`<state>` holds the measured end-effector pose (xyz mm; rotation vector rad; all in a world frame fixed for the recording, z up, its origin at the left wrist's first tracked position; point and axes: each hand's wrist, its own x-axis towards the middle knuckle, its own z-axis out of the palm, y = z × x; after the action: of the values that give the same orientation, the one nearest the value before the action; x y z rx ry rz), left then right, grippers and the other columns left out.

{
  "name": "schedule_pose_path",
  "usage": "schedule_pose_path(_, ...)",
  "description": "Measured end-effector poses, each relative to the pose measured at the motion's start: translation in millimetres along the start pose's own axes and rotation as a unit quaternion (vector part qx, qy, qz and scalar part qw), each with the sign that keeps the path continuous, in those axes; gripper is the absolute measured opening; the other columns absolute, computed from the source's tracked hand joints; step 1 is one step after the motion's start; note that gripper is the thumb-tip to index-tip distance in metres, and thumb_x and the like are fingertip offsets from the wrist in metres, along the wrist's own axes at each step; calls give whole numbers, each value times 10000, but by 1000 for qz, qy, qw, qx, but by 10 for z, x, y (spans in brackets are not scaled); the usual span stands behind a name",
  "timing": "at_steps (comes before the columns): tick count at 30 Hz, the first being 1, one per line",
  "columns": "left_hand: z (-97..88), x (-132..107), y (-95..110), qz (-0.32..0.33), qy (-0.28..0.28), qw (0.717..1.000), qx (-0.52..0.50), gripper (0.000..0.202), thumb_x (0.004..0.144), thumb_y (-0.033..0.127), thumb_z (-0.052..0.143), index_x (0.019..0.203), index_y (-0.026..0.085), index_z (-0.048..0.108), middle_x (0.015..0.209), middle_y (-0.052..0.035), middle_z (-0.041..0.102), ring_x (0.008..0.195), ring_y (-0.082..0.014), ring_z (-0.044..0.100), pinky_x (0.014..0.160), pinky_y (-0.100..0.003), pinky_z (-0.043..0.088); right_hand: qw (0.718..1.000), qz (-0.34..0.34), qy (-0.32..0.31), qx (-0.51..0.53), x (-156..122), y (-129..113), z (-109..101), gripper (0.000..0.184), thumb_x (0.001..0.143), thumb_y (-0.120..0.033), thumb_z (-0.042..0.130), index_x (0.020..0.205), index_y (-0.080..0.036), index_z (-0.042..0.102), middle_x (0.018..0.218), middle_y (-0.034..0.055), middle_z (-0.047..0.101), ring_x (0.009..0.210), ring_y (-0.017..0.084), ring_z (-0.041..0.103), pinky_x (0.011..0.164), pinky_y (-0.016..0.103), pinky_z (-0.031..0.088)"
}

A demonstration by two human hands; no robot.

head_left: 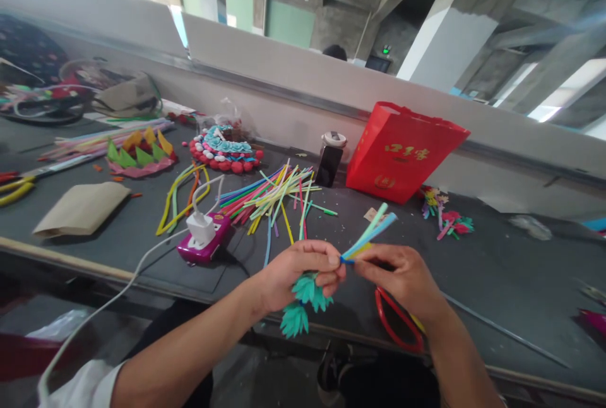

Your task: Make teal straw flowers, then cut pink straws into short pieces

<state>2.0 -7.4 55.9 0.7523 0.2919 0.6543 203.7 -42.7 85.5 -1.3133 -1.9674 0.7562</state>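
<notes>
My left hand (299, 273) is closed around a bunch of teal paper leaves (303, 302) that hang below its fingers. Its fingertips also pinch the lower end of a small bundle of blue, green and yellow straws (371, 236). My right hand (406, 279) meets it from the right and pinches the same end of the bundle. The straws slant up and to the right above both hands. Under my right wrist lie red-handled scissors (396, 323) on the dark table (497, 269).
A heap of coloured straws (274, 196) lies behind my hands, beside a magenta power strip with a white charger (204, 239). A red bag (402, 152), a dark bottle (330, 158), paper crafts (139, 154), a brown envelope (81, 208) and small paper flowers (447, 215) stand around.
</notes>
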Motion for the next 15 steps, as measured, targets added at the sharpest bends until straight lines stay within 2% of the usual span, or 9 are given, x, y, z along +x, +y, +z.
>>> schedule_pose_path(2,-2,-2,-30,-22,-15,999,22,84,718,201,702,696,120,703,484,23,485,452,-67,420,529,-226,390,998,19,-30,44,80,98,-7,203,854,-342,666,774,-174,748,725,16,721,656,164,630,611,244,464)
schedule_pose_path(5,-7,1,-61,-64,-28,992,101,72,705,185,676,680,127,711,467,30,471,454,-80,442,510,-226,376,996,32,-65,60,162,181,-15,198,816,-341,713,773,-153,759,664,18,706,596,149,603,550,233,440)
schedule_pose_path(7,-16,2,-78,-89,-36,981,169,76,693,180,654,661,136,707,469,29,490,464,-89,458,509,-228,379,996,1,-74,47,185,184,-35,182,805,-331,742,768,-154,766,662,16,705,612,145,605,588,237,450)
schedule_pose_path(11,-58,9,-149,-120,-38,942,311,91,671,189,602,659,154,685,481,39,519,459,-95,452,489,-224,364,986,-108,-125,-35,197,98,-105,164,841,-314,735,762,-174,768,638,0,662,630,130,583,663,247,443)
schedule_pose_path(13,-91,18,-200,-122,-21,913,388,98,677,210,580,669,162,665,469,51,507,457,-101,458,468,-220,336,974,-144,-154,-83,188,31,-122,155,863,-290,718,762,-180,757,624,-7,642,629,128,572,660,247,425)
schedule_pose_path(15,-126,33,-250,-103,13,889,446,108,692,224,550,654,167,633,475,54,512,455,-99,453,460,-218,320,963,-160,-153,-155,156,-43,-105,131,884,-240,693,775,-182,736,661,-2,658,663,137,576,676,261,408)
